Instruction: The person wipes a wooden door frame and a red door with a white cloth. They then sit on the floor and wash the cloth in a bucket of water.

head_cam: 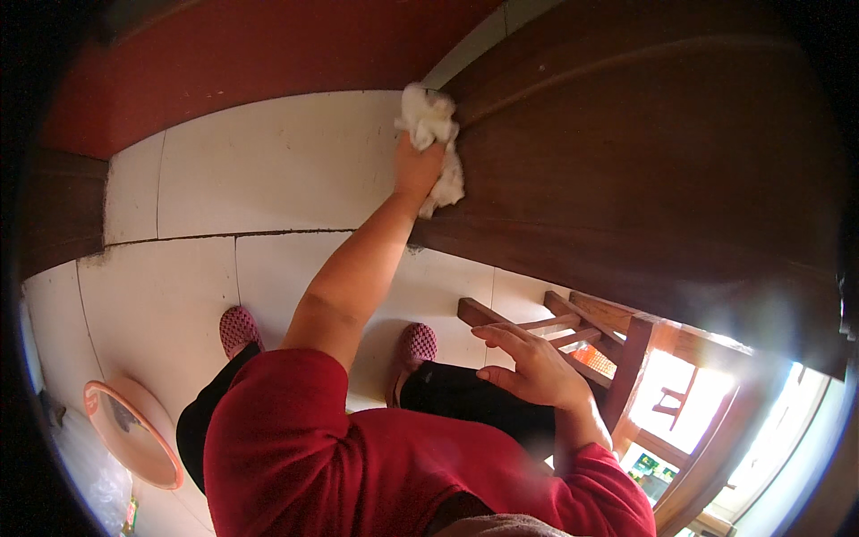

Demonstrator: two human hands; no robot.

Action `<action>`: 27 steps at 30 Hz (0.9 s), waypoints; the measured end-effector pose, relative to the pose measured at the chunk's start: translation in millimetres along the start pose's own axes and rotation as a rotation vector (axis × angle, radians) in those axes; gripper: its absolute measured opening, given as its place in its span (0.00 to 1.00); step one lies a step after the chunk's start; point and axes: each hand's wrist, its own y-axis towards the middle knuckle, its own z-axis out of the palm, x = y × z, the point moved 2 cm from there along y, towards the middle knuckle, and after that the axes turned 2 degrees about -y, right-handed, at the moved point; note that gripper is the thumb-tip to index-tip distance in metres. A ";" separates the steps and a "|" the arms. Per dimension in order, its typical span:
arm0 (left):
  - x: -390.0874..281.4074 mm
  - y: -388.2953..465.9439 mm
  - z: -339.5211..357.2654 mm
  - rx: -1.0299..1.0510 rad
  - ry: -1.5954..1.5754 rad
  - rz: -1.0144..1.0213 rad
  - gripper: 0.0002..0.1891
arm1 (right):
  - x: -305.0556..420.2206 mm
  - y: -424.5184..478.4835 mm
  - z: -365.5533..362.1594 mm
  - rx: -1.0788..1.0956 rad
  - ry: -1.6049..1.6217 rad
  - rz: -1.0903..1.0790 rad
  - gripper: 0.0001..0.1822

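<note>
My left hand (419, 168) reaches forward at arm's length, closed on a crumpled white cloth (428, 117). Part of the cloth hangs down beside the wrist. It lies against the left edge of a large dark brown wooden panel (637, 154), close to the corner by a red panel (268, 47); the cloth hides some of the fingers. My right hand (530, 362) is held in front of my body above my right leg, fingers apart and holding nothing. Wooden furniture with crossed bars (570, 325) is just beyond it.
Pale floor tiles (268, 161) with dark joints run below. A pink plastic basin (171, 436) sits at lower left, near a clear plastic bag (94, 463). My feet wear pink patterned slippers (238, 329). A wooden frame (631, 376) stands at right, against bright light.
</note>
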 end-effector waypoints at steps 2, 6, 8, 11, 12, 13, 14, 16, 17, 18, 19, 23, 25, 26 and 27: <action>23.4 -13.0 -18.2 0.025 0.159 -0.069 0.19 | 4.2 3.1 -0.8 0.027 0.022 0.007 0.29; -6.0 -53.9 -13.3 0.206 0.025 -0.179 0.19 | 16.5 -1.0 0.8 0.043 0.023 -0.047 0.28; -46.5 -72.9 -4.7 0.283 0.028 0.008 0.18 | 27.4 -5.1 2.5 0.047 -0.034 -0.114 0.27; -104.7 -95.9 18.4 0.446 -0.115 0.188 0.19 | 32.4 -6.9 6.7 0.050 0.012 -0.152 0.25; -128.2 -105.9 24.0 0.498 -0.076 0.283 0.21 | 31.0 -6.6 7.6 0.042 0.014 -0.161 0.25; -151.0 -117.0 29.2 0.568 -0.109 0.473 0.25 | 30.6 -7.6 7.7 0.034 0.007 -0.133 0.25; -169.8 -125.8 32.2 0.539 -0.068 0.617 0.26 | 28.8 -8.2 7.5 0.028 -0.002 -0.109 0.25; -179.8 -133.4 37.5 0.469 -0.031 0.791 0.29 | 22.8 -12.2 6.9 0.031 -0.056 -0.038 0.27; -172.2 -132.3 38.4 0.433 -0.032 0.817 0.29 | 17.5 -14.7 7.5 0.005 -0.081 -0.032 0.27; -161.9 -131.8 37.8 0.396 -0.026 0.843 0.30 | 10.6 -16.7 10.2 -0.019 -0.101 -0.031 0.26; -148.6 -130.4 37.0 0.381 -0.024 0.741 0.29 | 7.2 -18.6 12.3 -0.044 -0.116 -0.034 0.26; -120.9 -111.4 24.8 0.383 -0.052 0.071 0.22 | 6.6 -28.2 12.6 -0.127 -0.150 -0.029 0.26; -111.3 -103.7 12.4 0.296 0.031 -0.089 0.21 | 15.0 -35.2 14.1 -0.168 -0.199 -0.071 0.25; -109.2 -102.0 9.5 0.244 0.070 -0.166 0.20 | 20.6 -40.1 15.3 -0.175 -0.216 -0.089 0.25; -113.6 -108.7 13.4 0.255 0.018 -0.100 0.20 | 22.5 -45.2 18.5 -0.184 -0.226 -0.097 0.25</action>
